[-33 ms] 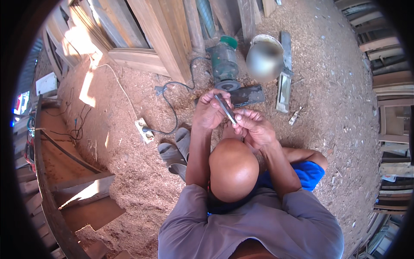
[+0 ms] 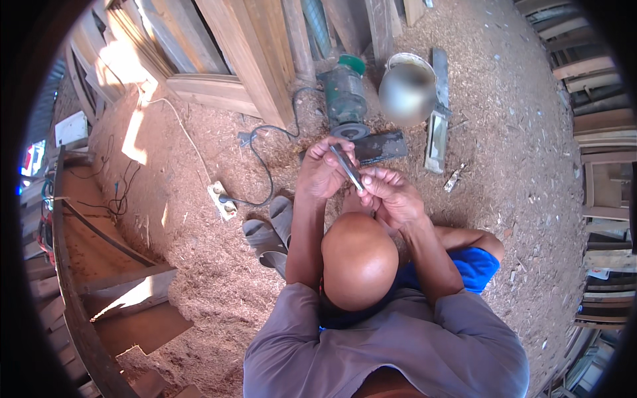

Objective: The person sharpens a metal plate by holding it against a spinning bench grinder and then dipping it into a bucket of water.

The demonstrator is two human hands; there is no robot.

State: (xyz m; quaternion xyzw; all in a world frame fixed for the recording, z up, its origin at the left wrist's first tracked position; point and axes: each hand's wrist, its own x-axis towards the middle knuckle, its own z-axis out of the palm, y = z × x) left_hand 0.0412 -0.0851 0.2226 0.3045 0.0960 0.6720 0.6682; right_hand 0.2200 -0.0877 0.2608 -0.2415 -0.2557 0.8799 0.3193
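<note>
A narrow, dark metal blade (image 2: 346, 168) is held slantwise between my two hands, in front of my raised bare knee. The fingers of my left hand (image 2: 320, 171) close on its upper end. My right hand (image 2: 395, 197) pinches the lower end, where the metal looks brighter. Just beyond my fingers is the grinding wheel (image 2: 350, 131) of a green electric motor (image 2: 345, 89) on the ground. A dark flat board (image 2: 385, 146) lies beneath the wheel, partly hidden by my hands.
A bucket (image 2: 406, 66) stands right of the motor, beside a long narrow block (image 2: 435, 142). A black cable (image 2: 271, 179) runs to a white power strip (image 2: 222, 200). Grey sandals (image 2: 265, 242) lie left of my arm. Wooden frames (image 2: 219, 93) lean at the back; stacked timber (image 2: 607, 159) lines the right.
</note>
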